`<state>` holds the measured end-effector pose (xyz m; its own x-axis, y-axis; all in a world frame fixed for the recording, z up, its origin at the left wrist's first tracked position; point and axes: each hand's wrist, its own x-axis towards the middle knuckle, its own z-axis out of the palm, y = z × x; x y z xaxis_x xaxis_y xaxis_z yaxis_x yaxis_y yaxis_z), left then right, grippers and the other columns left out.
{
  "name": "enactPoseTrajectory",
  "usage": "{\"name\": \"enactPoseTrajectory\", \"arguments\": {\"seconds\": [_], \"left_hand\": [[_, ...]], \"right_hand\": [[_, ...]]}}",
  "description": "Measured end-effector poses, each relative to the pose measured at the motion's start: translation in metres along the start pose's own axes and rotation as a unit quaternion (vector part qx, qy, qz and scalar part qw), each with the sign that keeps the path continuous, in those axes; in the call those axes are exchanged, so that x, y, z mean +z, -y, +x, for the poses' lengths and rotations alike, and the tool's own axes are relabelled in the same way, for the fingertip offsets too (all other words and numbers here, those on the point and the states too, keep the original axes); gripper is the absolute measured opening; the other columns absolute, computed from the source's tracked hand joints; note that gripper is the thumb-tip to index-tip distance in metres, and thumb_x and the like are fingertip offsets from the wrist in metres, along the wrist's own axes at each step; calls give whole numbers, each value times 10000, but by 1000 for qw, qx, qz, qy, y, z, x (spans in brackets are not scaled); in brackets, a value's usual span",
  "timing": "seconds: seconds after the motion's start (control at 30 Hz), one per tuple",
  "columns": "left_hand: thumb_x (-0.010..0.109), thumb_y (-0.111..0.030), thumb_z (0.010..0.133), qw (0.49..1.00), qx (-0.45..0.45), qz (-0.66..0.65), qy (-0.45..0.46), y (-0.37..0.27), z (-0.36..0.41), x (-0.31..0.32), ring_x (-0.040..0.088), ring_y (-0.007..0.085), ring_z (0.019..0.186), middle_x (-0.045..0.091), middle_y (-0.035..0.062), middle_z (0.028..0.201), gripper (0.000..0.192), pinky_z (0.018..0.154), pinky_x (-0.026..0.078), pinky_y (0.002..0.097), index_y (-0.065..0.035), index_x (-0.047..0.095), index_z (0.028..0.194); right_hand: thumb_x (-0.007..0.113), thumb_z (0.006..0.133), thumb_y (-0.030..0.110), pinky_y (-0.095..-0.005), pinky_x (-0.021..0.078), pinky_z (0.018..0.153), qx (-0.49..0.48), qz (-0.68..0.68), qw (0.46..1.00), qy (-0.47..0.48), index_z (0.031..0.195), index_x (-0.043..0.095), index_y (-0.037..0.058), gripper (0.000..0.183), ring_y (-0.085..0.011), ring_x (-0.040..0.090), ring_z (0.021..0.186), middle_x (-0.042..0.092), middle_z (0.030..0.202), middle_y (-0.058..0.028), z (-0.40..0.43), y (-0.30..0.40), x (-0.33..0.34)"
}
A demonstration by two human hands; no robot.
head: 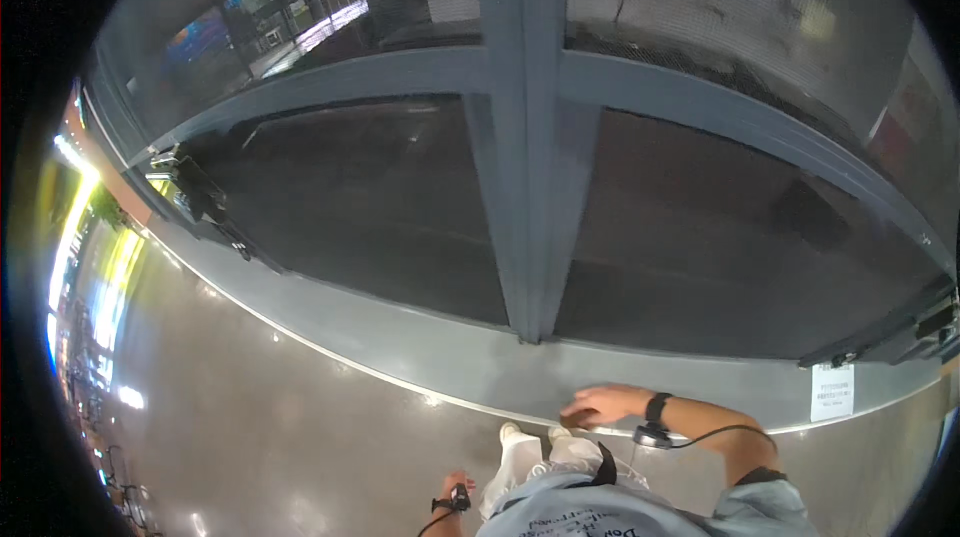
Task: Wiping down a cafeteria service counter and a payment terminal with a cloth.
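Observation:
My right hand (607,403) is stretched out in front of my body, over the edge of the grey sill below the windows. Its fingers curl downward, and whether they hold anything cannot be made out. A black strap with a small device (654,432) and a cable sits on that wrist. My left hand (457,483) hangs low beside my white trousers (517,466), with another strapped device (459,497) at its wrist. Its fingers are partly hidden. Beyond the right hand stands a grey window frame (529,162) with dark glass panes.
A grey sill (337,308) curves along the foot of the window frame. A white printed sheet (832,393) lies on it at the right. Metal fittings (187,188) sit at the left frame corner. Shiny floor (262,417) spreads to the left, with bright lights beyond.

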<state>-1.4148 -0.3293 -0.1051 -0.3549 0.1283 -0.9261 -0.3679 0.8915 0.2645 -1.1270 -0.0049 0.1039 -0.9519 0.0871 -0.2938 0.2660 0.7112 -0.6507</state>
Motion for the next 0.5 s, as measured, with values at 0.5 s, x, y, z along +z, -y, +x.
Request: {"name": "enactPoseTrajectory", "arguments": {"seconds": [0.5], "left_hand": [[465, -238, 895, 991, -43, -114, -55, 68, -7, -17, 657, 276, 756, 657, 176, 909, 315, 647, 547, 380, 4, 580, 1060]], "right_hand": [[587, 820, 226, -439, 488, 757, -89, -213, 972, 41, 1310, 403, 141, 530, -338, 570, 951, 494, 1137, -164, 3, -8, -19]]}}
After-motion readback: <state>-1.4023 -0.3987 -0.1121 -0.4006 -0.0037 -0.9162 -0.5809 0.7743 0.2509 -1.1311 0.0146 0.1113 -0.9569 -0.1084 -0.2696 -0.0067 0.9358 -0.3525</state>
